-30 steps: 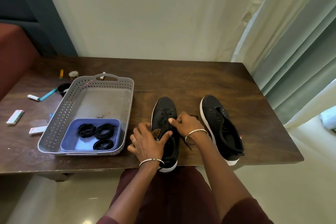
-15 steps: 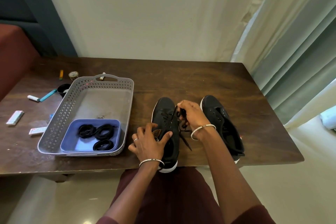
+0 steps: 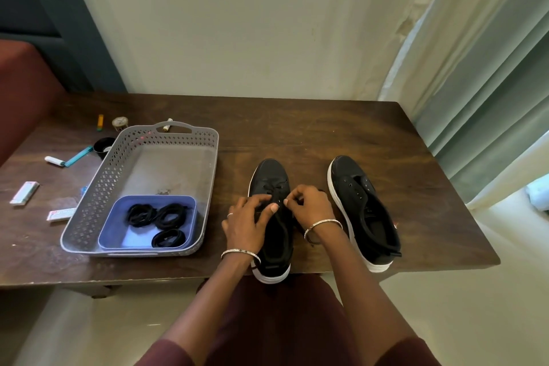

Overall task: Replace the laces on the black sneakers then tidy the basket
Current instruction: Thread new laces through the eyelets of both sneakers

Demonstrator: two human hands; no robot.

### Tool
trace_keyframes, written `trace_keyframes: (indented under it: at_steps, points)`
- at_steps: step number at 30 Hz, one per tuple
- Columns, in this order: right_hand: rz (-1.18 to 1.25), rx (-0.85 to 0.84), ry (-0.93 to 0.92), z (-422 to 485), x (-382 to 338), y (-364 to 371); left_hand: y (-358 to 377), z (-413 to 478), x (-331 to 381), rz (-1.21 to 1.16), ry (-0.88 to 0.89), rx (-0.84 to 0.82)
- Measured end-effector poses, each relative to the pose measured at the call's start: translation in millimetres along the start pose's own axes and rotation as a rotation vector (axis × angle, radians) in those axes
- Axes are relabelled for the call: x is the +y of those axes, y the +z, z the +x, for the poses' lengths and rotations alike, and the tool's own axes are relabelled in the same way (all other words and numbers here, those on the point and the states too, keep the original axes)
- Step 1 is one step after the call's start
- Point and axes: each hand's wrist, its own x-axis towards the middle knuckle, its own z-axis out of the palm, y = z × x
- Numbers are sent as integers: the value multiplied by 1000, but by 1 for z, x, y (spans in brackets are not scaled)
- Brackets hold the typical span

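Two black sneakers with white soles stand on the dark wooden table (image 3: 312, 131). The left sneaker (image 3: 271, 175) has a black lace (image 3: 277, 196) across its eyelets. My left hand (image 3: 249, 223) grips that shoe's side and tongue, thumb near the lace. My right hand (image 3: 309, 205) pinches the lace over the eyelets. The right sneaker (image 3: 361, 205) lies beside them with bare eyelets. A grey perforated basket (image 3: 98, 193) on the left holds a blue tray (image 3: 114, 224) with three coiled black laces (image 3: 160, 218).
Small items lie left of the basket: a white eraser-like block (image 3: 24, 192), a packet (image 3: 61, 213), a blue-and-white pen (image 3: 69, 159), a black tape roll (image 3: 102, 146), a yellow tube (image 3: 100, 122). A curtain (image 3: 481, 74) hangs at the right. The table's near edge is by my lap.
My right hand, raised with the lace half a second ago, has come back down to the eyelets. My left hand has slid forward along the shoe toward the lace.
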Motion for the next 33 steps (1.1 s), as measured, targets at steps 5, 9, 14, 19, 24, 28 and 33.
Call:
trace_keyframes:
  at_steps: [5, 9, 14, 19, 24, 28, 33]
  points:
    - [-155, 73, -72, 3, -4, 5, -1, 31, 12, 37, 40, 68]
    - [-204, 84, -27, 1, -4, 8, -1, 50, 8, 131, 94, 22]
    - [-149, 100, 6, 0, -5, 12, 1, 52, 1, 398, 329, 10]
    - [-123, 103, 25, -1, -4, 14, 1, 58, -3, 387, 326, -52]
    - [-79, 102, 27, -2, 0, 18, -6, 71, -4, 304, 288, -224]
    - [48, 63, 61, 3, 1, 19, -10, 76, -2, 297, 286, -286]
    - [204, 32, 139, 2, 5, 16, -12, 74, -3, 273, 298, -240]
